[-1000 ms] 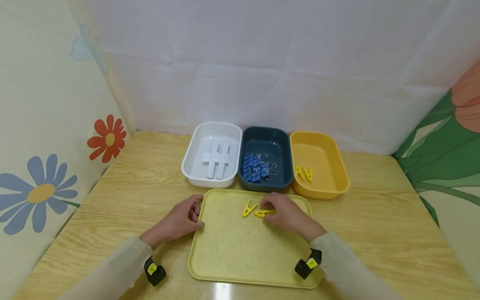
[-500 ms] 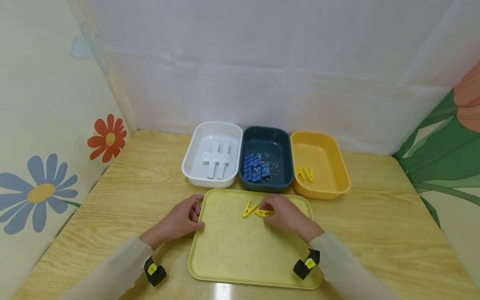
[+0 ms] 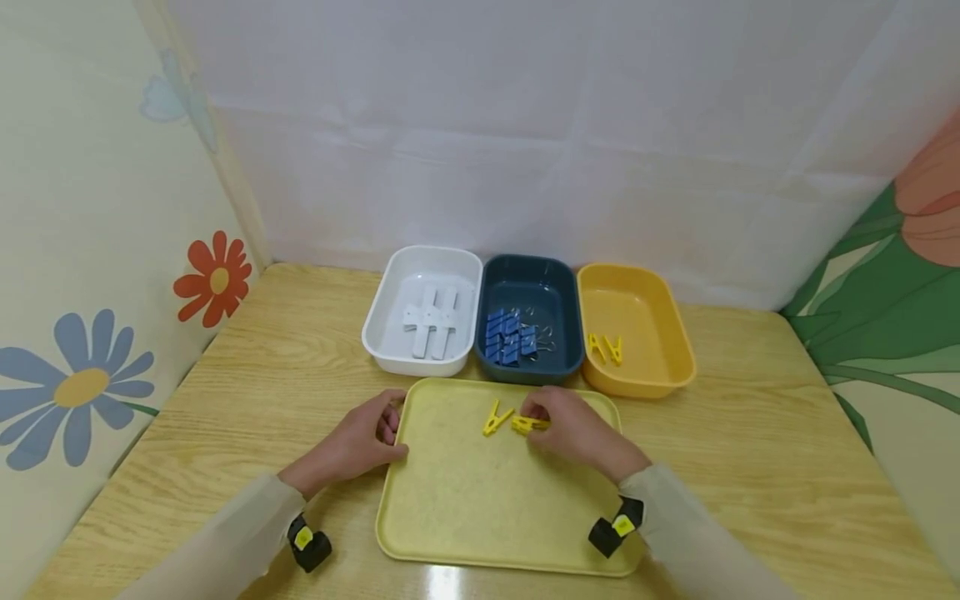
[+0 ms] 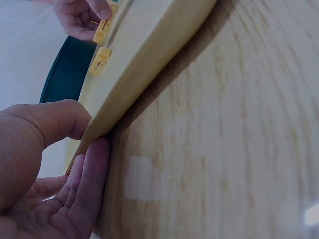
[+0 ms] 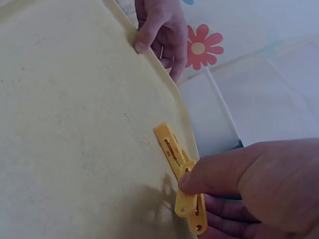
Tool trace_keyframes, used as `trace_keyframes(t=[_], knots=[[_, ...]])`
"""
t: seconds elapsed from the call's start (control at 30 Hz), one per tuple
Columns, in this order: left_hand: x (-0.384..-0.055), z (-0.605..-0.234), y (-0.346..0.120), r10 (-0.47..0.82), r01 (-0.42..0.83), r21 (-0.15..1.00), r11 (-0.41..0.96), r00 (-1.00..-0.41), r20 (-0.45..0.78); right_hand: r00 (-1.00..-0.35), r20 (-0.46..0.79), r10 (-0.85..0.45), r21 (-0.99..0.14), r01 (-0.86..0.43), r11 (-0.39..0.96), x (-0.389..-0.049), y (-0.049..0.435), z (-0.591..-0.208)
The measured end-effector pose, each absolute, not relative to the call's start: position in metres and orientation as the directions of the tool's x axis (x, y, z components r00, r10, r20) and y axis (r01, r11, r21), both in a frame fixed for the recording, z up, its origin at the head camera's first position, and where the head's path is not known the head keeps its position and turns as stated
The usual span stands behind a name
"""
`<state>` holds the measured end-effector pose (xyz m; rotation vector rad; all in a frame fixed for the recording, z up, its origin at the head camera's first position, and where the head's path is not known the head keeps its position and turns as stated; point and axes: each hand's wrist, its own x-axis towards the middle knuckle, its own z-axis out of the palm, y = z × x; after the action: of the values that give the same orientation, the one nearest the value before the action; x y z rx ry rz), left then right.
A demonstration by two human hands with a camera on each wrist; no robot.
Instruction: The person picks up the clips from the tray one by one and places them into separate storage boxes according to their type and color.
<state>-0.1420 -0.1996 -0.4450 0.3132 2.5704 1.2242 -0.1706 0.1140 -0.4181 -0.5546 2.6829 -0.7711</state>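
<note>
My left hand (image 3: 367, 433) grips the left rim of the yellow tray (image 3: 480, 508). Seen from the left wrist, its thumb lies over the rim and the fingers (image 4: 92, 177) press from outside and below. Over the tray's far right part, my right hand (image 3: 573, 429) pinches a yellow clothespin (image 3: 527, 424). The right wrist view shows the thumb on one side of this clothespin (image 5: 185, 199); the fingers behind are partly hidden. Just left of it, a second yellow clothespin (image 3: 492, 422) lies on the tray, its legs spread in a V.
Behind the tray stand three bins side by side. A white bin (image 3: 382, 333) holds white clips (image 3: 430, 321), a dark blue bin (image 3: 551, 287) holds several blue binder clips (image 3: 512, 342), and a yellow-orange bin (image 3: 663, 333) holds two yellow clothespins (image 3: 605, 348). A white cloth hangs behind.
The clothespin in my right hand has tilted slightly, so more of its side shows in the head view. Both hands stay almost where they were.
</note>
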Motion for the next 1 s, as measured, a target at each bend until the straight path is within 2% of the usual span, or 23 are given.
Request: trace_keyframes(t=[0.6, 1.0], knots=[[-0.144, -0.450, -0.202, 0.305, 0.076, 0.776, 0.626, -0.940, -0.154, -0.911, -0.137, -0.388, -0.563, -0.251, 0.787, -0.177, 0.131, -0.399], [-0.143, -0.448, -0.200, 0.310, 0.082, 0.779, 0.622, -0.939, -0.148, -0.918, -0.013, -0.395, -0.544, -0.325, 0.774, -0.178, 0.152, -0.382]])
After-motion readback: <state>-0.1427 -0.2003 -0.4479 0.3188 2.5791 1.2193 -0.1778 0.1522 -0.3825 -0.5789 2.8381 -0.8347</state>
